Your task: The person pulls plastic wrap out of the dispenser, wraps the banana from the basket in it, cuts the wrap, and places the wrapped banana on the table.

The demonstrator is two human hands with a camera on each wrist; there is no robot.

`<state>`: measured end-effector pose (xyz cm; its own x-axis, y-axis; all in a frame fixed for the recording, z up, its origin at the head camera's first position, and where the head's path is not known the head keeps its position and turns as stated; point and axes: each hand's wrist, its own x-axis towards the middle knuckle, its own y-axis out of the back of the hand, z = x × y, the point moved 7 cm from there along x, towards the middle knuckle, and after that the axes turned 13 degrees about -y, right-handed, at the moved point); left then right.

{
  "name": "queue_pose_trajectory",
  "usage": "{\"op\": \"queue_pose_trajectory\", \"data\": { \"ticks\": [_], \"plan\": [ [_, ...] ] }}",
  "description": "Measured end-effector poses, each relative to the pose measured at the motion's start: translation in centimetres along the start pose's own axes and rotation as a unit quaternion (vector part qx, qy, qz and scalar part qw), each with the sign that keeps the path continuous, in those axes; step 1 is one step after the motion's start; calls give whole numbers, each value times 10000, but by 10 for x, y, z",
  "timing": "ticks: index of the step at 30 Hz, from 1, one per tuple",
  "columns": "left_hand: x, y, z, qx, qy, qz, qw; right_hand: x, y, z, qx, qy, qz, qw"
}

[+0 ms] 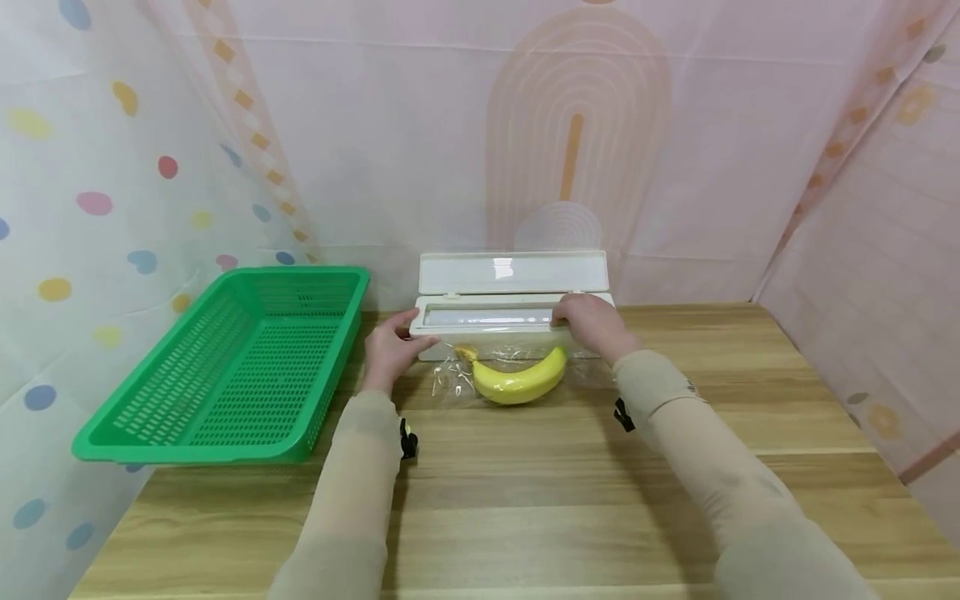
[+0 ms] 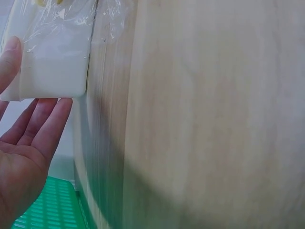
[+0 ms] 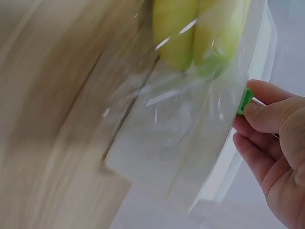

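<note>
Widest passage: open tabletop (image 1: pixel 772 383) right of the right sleeve (image 1: pixel 712 467); second lane between sleeves, ending at the yellow fruit (image 1: pixel 521 385), which obstructs the white box (image 1: pixel 489 340) front. Green basket (image 1: pixel 187 453) crowds the left sleeve (image 1: pixel 345 483); raised lid (image 1: pixel 480 275) bars the rear.

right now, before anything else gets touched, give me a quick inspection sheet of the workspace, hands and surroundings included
surface: wood-grain table, shadows from both arms across it
job's things: white box near the back edge, its lid open; yellow banana in front of it, with clear film over it
clutter: nothing seen, apart from the green basket at the left
left hand: holds the left end of the box between thumb and fingers
right hand: pinches a small green tab at the box
cables: nothing seen
surroundings: patterned cloth behind and on both sides, coloured spots on the left
</note>
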<state>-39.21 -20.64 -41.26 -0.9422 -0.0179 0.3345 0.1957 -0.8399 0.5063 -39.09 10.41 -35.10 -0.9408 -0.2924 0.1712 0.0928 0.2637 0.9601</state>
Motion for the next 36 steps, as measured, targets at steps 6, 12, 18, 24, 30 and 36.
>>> {"op": "queue_pose_trajectory", "data": {
  "ticks": [6, 12, 18, 24, 30, 36],
  "plan": [
    [0, 2, 0, 91, -59, 5, 9999, -6, 3, 8, 117, 27, 53, 9999],
    [0, -3, 0, 41, -26, -9, 10000, -10, 5, 14, 119, -12, 51, 9999],
    [1, -6, 2, 35, -49, -57, 10000, -16, 8, 27, 132, -97, 32, 9999],
    [0, 1, 0, -33, 84, 42, 10000, -24, 15, 45, 228, -111, 283, 9993],
    [-2, 1, -3, -8, 59, -42, 10000, -31, 15, 50, 236, 72, 526, 9983],
    [-1, 0, -4, -31, 41, 6, 10000, -36, 14, 55, 36, 39, 852, 9963]
  ]
}}
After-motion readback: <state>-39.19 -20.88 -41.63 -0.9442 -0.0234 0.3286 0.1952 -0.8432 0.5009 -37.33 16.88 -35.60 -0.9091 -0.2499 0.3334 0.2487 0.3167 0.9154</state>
